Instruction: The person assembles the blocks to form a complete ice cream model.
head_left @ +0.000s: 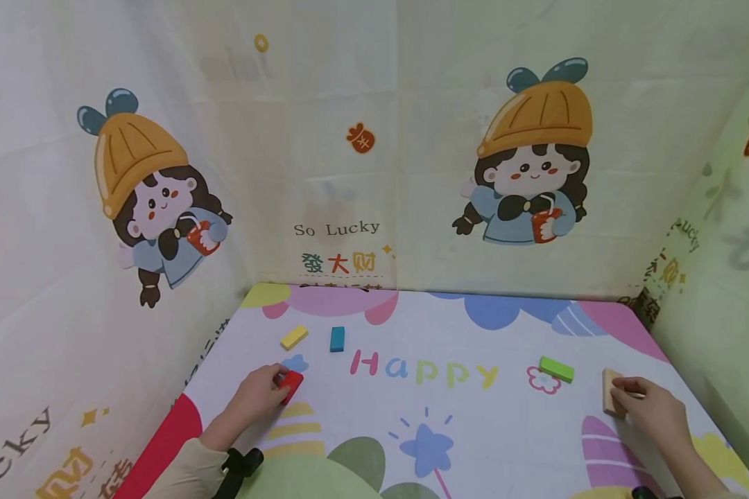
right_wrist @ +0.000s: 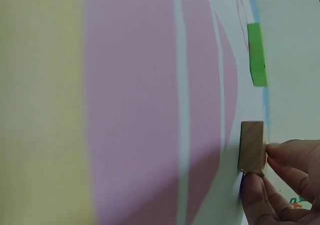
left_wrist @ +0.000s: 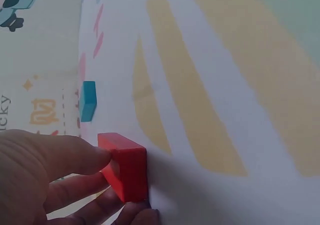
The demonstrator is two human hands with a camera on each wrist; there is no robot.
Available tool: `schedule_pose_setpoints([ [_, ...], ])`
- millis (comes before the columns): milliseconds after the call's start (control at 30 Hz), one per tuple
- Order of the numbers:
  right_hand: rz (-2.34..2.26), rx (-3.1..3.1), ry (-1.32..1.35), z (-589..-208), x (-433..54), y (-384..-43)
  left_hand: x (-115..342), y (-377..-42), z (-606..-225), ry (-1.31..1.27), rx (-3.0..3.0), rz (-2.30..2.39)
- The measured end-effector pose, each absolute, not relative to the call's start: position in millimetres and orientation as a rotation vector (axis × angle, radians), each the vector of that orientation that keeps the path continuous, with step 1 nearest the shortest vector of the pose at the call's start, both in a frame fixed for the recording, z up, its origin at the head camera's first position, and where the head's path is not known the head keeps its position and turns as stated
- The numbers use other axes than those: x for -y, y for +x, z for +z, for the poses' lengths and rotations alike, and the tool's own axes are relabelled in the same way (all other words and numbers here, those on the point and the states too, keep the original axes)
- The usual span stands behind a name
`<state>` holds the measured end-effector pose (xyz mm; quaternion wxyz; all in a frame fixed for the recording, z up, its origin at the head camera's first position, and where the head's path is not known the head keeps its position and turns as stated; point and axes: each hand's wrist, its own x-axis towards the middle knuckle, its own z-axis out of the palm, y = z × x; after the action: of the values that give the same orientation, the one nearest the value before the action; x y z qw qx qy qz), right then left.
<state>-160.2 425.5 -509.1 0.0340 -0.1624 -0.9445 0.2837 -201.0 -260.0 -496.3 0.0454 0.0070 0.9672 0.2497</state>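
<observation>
A red block point(head_left: 292, 387) lies toward the table's left side, pinched by my left hand point(head_left: 257, 395). In the left wrist view the thumb presses one face of the red block point(left_wrist: 125, 171), and the fingers are partly hidden behind it. On the right side my right hand point(head_left: 657, 410) pinches a plain wooden block point(head_left: 610, 394) at the table surface. The right wrist view has the thumb and a finger against the wooden block point(right_wrist: 251, 147). Beyond the left hand are a yellow block point(head_left: 294, 337) and a blue block point(head_left: 338, 339). A green block point(head_left: 556, 369) lies left of the wooden one.
The table point(head_left: 474, 430) has a white cover printed with coloured shapes and the word "Happy". Pale curtains point(head_left: 424, 173) with cartoon figures enclose its back and both sides. A black strap point(head_left: 240, 468) is on the left wrist.
</observation>
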Motion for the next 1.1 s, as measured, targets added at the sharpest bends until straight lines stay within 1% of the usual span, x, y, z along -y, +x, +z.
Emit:
schedule_pose_setpoints([
  [167, 0.967, 2.946, -0.609, -509.2, -420.5, -152.7, 261.6, -198.1, -494.1, 0.015, -2.913, 0.810],
  [300, 1.006, 2.956, -0.632, -509.2, -413.4, -146.2, 262.8, -196.7, -492.1, 0.029, -2.898, 0.844],
  [633, 1.000, 2.931, -0.489, -510.0, -393.2, -130.7, 263.8, -196.8, -494.7, -0.016, -2.886, 0.919],
  [1100, 1.038, 2.971, -0.322, -507.0, -356.0, -129.4, 263.0, -195.1, -496.4, -0.012, -2.875, 0.992],
])
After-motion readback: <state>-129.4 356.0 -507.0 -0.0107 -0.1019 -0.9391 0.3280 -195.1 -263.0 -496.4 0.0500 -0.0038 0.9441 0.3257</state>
